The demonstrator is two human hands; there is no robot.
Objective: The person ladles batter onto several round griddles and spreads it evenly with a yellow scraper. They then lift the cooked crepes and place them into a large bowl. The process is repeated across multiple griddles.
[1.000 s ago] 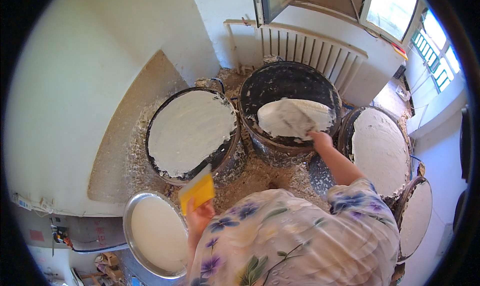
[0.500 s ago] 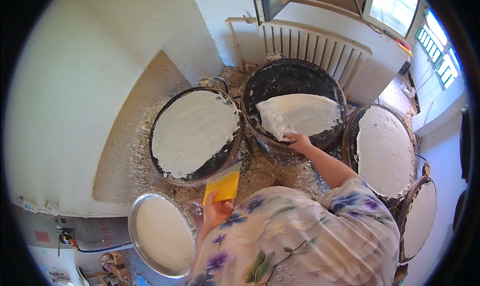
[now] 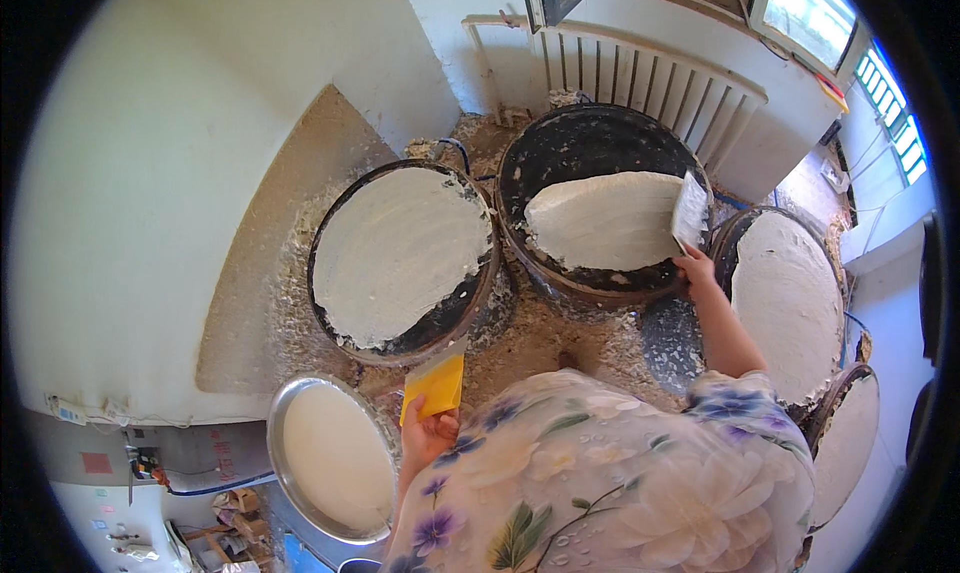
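My right hand (image 3: pixel 697 270) grips a batter-coated spreader (image 3: pixel 689 211) at the near right rim of the black round griddle (image 3: pixel 590 141). The spreader's flat blade stands at the right end of a pale batter layer (image 3: pixel 600 218), which covers the middle of that griddle. Low and to the left, my left hand (image 3: pixel 430 433) is closed on a scraper (image 3: pixel 433 391) with a yellow handle and a greyish blade. That scraper is held just below the left griddle (image 3: pixel 318 308), whose top carries another batter layer (image 3: pixel 400 258).
A metal basin (image 3: pixel 278 473) of white liquid stands at the lower left. Two more batter-covered griddles (image 3: pixel 785 303) line the right side. Behind the middle griddle are a radiator (image 3: pixel 620 68) and an open window (image 3: pixel 545 3). Dried batter litters the floor (image 3: pixel 560 338).
My right hand has swept the spreader rightward across the middle griddle, and the batter now reaches further left and right. My left hand still holds the scraper. The view has shifted slightly.
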